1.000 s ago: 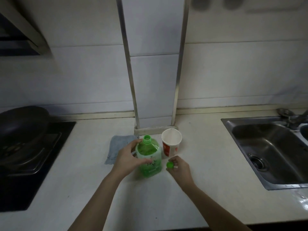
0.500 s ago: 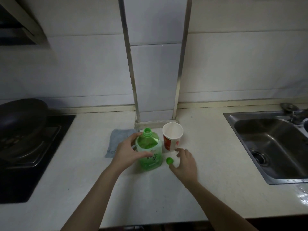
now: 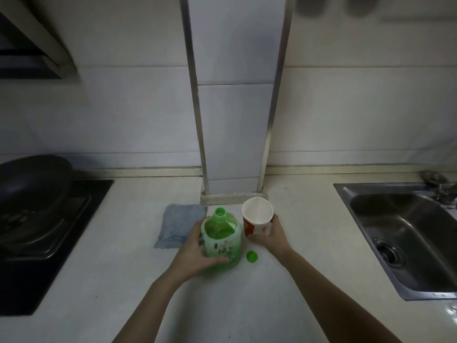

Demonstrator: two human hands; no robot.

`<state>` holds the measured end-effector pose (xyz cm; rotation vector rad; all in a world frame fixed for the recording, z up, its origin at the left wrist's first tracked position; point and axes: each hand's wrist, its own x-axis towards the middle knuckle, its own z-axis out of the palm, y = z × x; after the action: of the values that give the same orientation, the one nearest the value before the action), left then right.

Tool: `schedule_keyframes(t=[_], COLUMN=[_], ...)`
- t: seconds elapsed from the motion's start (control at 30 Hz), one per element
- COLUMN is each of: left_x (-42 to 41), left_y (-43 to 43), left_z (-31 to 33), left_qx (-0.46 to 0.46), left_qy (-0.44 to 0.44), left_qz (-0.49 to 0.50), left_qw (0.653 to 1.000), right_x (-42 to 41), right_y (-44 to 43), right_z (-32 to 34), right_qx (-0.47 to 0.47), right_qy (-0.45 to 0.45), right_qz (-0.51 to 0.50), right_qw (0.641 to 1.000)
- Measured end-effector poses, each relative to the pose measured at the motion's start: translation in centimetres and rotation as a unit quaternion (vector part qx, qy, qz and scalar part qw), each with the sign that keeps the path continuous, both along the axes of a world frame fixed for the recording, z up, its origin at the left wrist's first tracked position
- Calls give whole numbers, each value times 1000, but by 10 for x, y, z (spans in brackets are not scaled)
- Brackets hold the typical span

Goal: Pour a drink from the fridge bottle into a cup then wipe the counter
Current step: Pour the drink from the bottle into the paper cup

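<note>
An uncapped green bottle (image 3: 221, 240) stands upright on the white counter (image 3: 247, 305), in front of the tiled pillar. My left hand (image 3: 195, 253) grips its body from the left. Its green cap (image 3: 252, 256) lies on the counter just right of the bottle. A red-and-white paper cup (image 3: 257, 219) stands upright to the right of the bottle, and my right hand (image 3: 272, 235) holds it round its lower part from the right. A folded blue cloth (image 3: 179, 225) lies flat to the left of the bottle.
A steel sink (image 3: 405, 233) with a tap (image 3: 445, 191) is set into the counter on the right. On the left a black pan (image 3: 32, 184) sits on a dark hob (image 3: 44, 243). The tiled pillar (image 3: 235, 120) rises directly behind the cup and bottle.
My right hand let go of the green cap, which now lies on the counter, and moved up to take hold of the paper cup. My left hand stays on the bottle.
</note>
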<state>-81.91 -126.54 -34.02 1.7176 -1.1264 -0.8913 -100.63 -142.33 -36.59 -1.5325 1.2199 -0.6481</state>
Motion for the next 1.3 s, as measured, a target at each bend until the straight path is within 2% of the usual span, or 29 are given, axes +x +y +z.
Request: schedule_keyframes(t=[0.27,0.37,0.57,0.7,0.87,0.97,1.17,1.3], left_x=[-17,-20,-10,0,14,23,37,47], left_y=[-6,-11,-33,-47,-65,-71,-76,-78], left_z=[-21,-19,43,106,186,224,272,291], left_qx=[-25,-23,-11,-78,-142,-132,-127,-139], left_qy=[52,60,55,25,-70,-192,-408,-498], left_qz=[89,117,74,68,76,82,63,41], left_qw=[994,991,996,994,985,969,902,855], right_x=[3,1,-8,-10,-10,-7,-6,-7], right_y=[-5,-11,-31,-42,-46,-45,-38,-40], right_z=[7,26,81,120,166,193,233,253], right_qx=[-48,-85,-197,-241,-305,-314,-352,-396], right_qy=[-13,10,38,21,17,23,55,92], right_qz=[-20,-27,-27,-46,-9,10,16,16], right_qw=[999,996,979,969,952,949,934,913])
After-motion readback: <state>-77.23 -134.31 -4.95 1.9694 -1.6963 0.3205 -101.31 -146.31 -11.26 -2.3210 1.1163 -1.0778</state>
